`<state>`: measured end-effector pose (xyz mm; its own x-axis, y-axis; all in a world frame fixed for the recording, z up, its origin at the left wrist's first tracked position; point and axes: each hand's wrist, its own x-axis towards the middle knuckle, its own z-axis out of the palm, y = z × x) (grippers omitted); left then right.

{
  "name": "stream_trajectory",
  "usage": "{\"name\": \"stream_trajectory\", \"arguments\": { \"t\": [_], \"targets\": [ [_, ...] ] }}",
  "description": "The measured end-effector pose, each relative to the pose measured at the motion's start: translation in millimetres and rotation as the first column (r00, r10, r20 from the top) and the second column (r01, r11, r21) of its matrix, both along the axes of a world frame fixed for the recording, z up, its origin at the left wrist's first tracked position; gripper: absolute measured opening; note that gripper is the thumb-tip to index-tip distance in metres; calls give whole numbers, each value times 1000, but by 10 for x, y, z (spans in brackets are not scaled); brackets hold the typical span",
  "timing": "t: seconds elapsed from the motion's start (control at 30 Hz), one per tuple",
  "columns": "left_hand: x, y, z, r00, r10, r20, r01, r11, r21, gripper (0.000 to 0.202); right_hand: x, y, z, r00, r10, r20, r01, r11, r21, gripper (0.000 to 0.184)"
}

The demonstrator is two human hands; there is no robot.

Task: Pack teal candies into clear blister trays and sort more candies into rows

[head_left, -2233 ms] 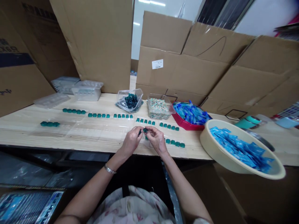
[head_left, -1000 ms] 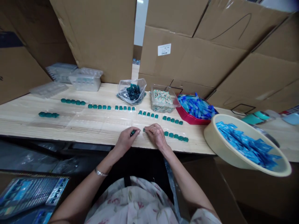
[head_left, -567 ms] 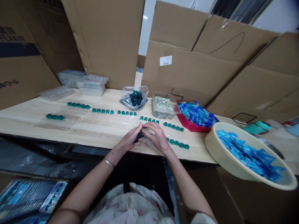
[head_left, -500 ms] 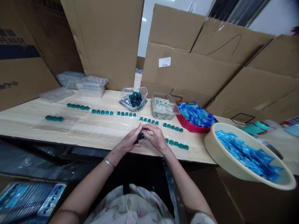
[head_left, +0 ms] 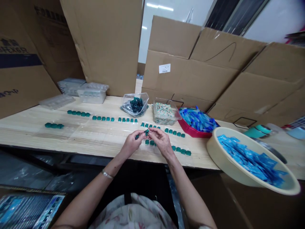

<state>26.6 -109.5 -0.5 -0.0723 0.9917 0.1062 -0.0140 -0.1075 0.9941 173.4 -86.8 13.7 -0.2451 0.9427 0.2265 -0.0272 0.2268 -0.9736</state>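
Both my hands are raised over the front middle of a pale wooden table (head_left: 95,136). My left hand (head_left: 130,144) pinches a small teal translucent piece (head_left: 137,137). My right hand (head_left: 162,142) holds another teal piece (head_left: 146,131) at its fingertips, close to the left fingers. Rows of similar teal pieces (head_left: 152,124) lie on clear plastic sheeting, and one short row (head_left: 179,150) runs just right of my right hand. A clear bag of dark teal pieces (head_left: 136,106) stands beyond my hands.
A clear tub of patterned packets (head_left: 165,114) and a red tray of blue sachets (head_left: 190,131) stand at the back. A beige basin of blue sachets (head_left: 214,156) tilts at the right. Stacked clear blister trays (head_left: 92,93) lie back left. Cardboard sheets line the far side.
My hands have moved slightly apart from the clasped position around the dark cluster, and each now shows a small teal piece at the fingertips. The view has shifted slightly.
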Motion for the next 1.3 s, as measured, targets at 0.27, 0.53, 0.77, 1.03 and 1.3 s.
{"name": "stream_trajectory", "arguments": {
  "t": [0.27,0.53,0.77,1.03,1.3],
  "targets": [
    [5,35,-57,963,50,-265,6,978,207,26,-25,-37,-27,987,-117,114,91,973,211,14],
    [-39,44,-69,905,128,-405,5,950,311,21,-58,-28,-61,962,-175,210,88,925,369,23],
    [-72,31,-137,853,226,-471,13,892,453,20,-64,-6,-93,963,-134,234,50,941,334,25],
    [-167,-69,-178,671,302,-677,155,836,526,23,-53,41,-63,976,-10,218,-7,997,76,23],
    [-428,-324,-393,639,89,-764,230,926,300,20,-78,81,-351,914,-117,389,-55,914,403,12]
  ]
}}
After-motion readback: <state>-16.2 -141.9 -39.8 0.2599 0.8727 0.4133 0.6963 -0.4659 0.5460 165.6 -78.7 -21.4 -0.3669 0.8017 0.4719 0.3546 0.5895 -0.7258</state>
